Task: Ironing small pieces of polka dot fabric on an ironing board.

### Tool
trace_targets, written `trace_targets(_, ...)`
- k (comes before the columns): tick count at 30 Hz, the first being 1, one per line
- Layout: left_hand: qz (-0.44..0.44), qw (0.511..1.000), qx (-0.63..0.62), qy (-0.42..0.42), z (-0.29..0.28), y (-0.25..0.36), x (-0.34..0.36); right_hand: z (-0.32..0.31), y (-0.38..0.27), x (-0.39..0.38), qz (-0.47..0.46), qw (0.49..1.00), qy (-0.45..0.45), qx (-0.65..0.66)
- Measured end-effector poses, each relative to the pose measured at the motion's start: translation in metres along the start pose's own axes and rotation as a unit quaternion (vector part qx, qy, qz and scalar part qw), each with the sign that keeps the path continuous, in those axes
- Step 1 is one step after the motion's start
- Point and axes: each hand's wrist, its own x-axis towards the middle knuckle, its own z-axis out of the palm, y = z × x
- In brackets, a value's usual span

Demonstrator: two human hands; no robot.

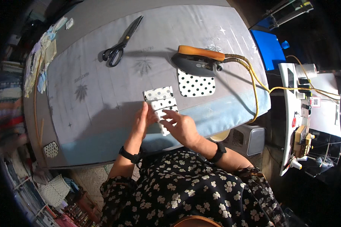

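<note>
Both hands work on a small stack of folded polka-dot fabric pieces [161,104] lying near the front edge of the counter [102,94]. Left hand [142,123] rests against the left side of the stack, fingers extended upward along its edge, thumb side touching the cloth; it is not closed around anything. Right hand [180,125] lies over the near right part of the stack, fingers spread and pressing on the lowest piece, partly covering it. Whether either hand pinches a fold cannot be told. Each wrist carries a dark band.

The stack shows white cloth with black dots, its pieces overlapping in steps from far to near. Just to its right and slightly farther lies a separate dotted piece [196,85], flat, with rounded near corners. An iron [197,60] with an orange-brown handle sits on the far edge of that piece, its yellow cord [254,79] running off the right side of the counter. Black scissors [121,43] lie well apart on the far left, blades pointing far right. The counter is padded in grey printed cloth with a pale blue near strip. Fabric scraps [41,64] line its left edge.
</note>
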Motion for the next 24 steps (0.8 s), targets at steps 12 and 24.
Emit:
trace_targets(12, 0.089, 0.991, 0.076, 0.059, 0.006, -0.022, 0.004, -0.007, 0.068, 0.013, 0.252, 0.939, 0.092, 0.214)
trace_targets(24, 0.089, 0.989, 0.038, 0.112, -0.004, 0.009, 0.036, 0.001, 0.070, 0.054, 0.246, 0.921, 0.024, 0.301)
